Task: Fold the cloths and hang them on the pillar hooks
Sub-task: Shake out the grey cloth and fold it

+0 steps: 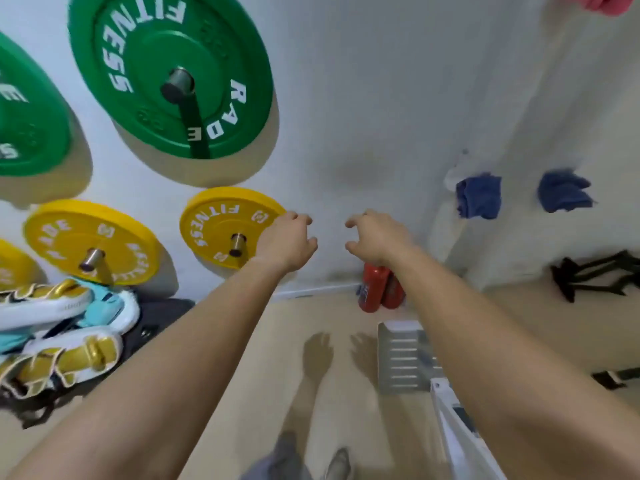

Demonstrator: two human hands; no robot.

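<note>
Hands: left hand (287, 242) and right hand (375, 237) stretched forward side by side, fingers loosely curled and part open, nothing held.
Cloths: two blue cloths (479, 195) (564, 192) hang bunched on the pillar (519, 109) at right, well apart from both hands; a pink cloth (604, 3) is cut off at the top edge (hook not visible).
Step, judged: between cloths; no loose cloth in view.
Technique: square the corners before folding, then seat the fold fully over the hook.
Containers: none identifiable; green weight plates (169, 71) and yellow weight plates (228, 228) sit on wall pegs.
</note>
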